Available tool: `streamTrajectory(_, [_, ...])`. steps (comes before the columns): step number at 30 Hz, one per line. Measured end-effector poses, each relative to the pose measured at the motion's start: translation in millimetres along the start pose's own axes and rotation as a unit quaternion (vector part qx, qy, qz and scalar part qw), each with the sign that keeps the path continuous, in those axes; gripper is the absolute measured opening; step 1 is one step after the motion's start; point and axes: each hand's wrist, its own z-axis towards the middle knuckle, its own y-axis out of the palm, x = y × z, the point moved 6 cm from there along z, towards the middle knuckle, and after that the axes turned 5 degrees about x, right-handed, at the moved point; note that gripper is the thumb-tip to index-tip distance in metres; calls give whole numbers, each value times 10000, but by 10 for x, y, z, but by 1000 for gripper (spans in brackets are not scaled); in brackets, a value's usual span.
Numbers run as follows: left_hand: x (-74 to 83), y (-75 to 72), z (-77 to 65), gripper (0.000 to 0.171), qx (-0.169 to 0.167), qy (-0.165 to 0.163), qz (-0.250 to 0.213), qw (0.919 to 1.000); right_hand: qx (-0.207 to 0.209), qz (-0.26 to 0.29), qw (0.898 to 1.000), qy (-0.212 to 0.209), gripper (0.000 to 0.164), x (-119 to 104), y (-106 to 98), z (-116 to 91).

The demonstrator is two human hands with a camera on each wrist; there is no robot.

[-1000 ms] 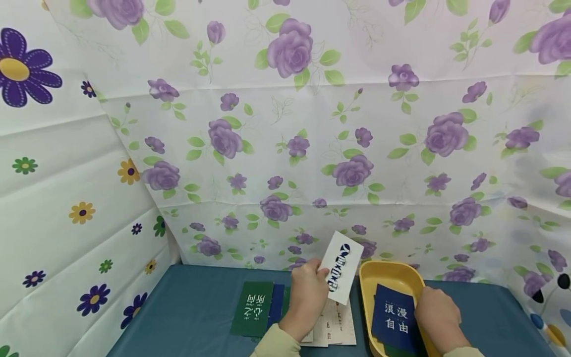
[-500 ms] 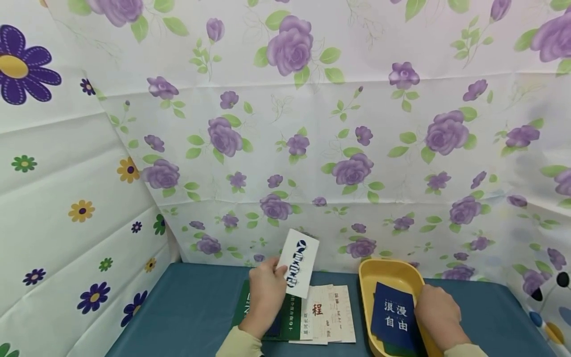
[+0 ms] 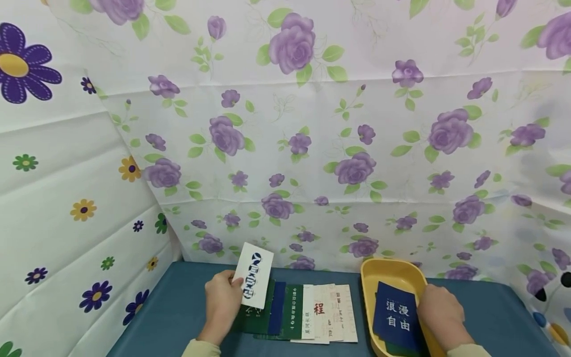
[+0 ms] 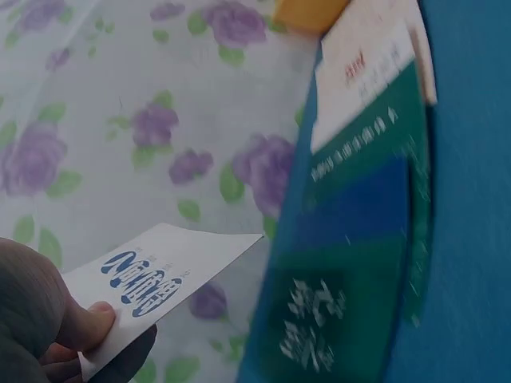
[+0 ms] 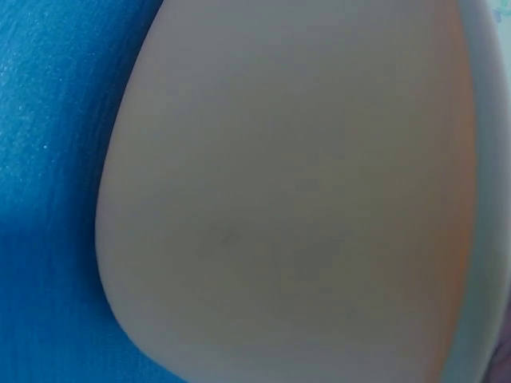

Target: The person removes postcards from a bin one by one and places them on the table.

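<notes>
My left hand (image 3: 224, 301) pinches a white card (image 3: 257, 275) with dark blue lettering between thumb and fingers. The card is tilted above the left end of an overlapping row of cards on the table. In that row lie a green card (image 3: 256, 322), a blue card (image 3: 277, 310), another green card (image 3: 293, 312) with a white end, and cream cards (image 3: 343, 312). The left wrist view shows the thumb on the face of the held card (image 4: 160, 279). My right hand (image 3: 441, 315) grips the right rim of a yellow tray (image 3: 368, 277).
Inside the tray lies a dark blue card (image 3: 395, 315) with white characters, over a green one. The blue-green table (image 3: 178, 307) ends at a floral cloth (image 3: 312, 173) behind. A pale smooth surface (image 5: 287, 191) fills most of the right wrist view.
My left hand has carried the white card leftward, from beside the tray to the row's left end, and slightly lower. My right hand has stayed on the tray rim.
</notes>
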Motion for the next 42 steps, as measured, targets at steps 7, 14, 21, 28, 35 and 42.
streamTrajectory(7, [-286,8,-1,14,-365,-207,443,9981,-14,-23,10000,-48,23,-26,-12,-18])
streamTrajectory(14, [-475,115,-34,12,-715,-453,587,9947,-47,-32,10000,-41,24,-24,-24,-32])
streamTrajectory(21, [-609,174,-56,8,-744,-523,736,9931,-45,-27,10000,-25,22,-22,-11,-29])
streamTrajectory(28, [-670,226,-66,14,-629,-371,1005,9923,30,-49,10000,-78,22,-48,-49,-46])
streamTrajectory(35, [-743,236,-51,9,-595,-387,1270,9894,90,-61,9999,-118,23,-63,-44,-44])
streamTrajectory(42, [-802,258,-38,23,-753,-572,1409,9855,47,-56,9999,-107,22,-46,-45,-37])
